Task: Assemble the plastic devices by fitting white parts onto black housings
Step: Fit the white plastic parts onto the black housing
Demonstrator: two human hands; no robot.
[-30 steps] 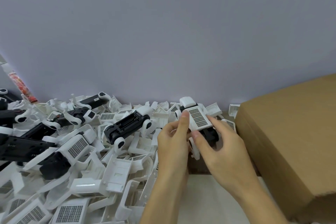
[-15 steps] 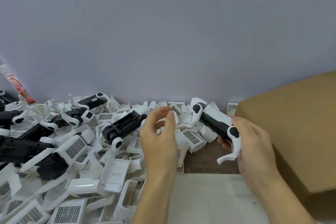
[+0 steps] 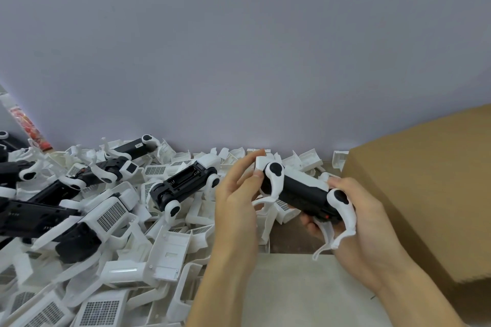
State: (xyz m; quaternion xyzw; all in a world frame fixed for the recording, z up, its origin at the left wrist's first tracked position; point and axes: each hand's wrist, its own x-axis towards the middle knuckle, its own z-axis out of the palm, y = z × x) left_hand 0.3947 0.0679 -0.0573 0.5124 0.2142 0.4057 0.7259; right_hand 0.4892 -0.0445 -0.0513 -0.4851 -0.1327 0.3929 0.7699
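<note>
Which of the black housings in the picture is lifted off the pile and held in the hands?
The black housing with white legs, beside the cardboard box. The right hand grips it and the left hand touches its end; the others lie on the pile.

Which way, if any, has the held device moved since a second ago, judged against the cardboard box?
Yes. The device has swung rightward toward the box, and the right hand grips its near end.
</note>
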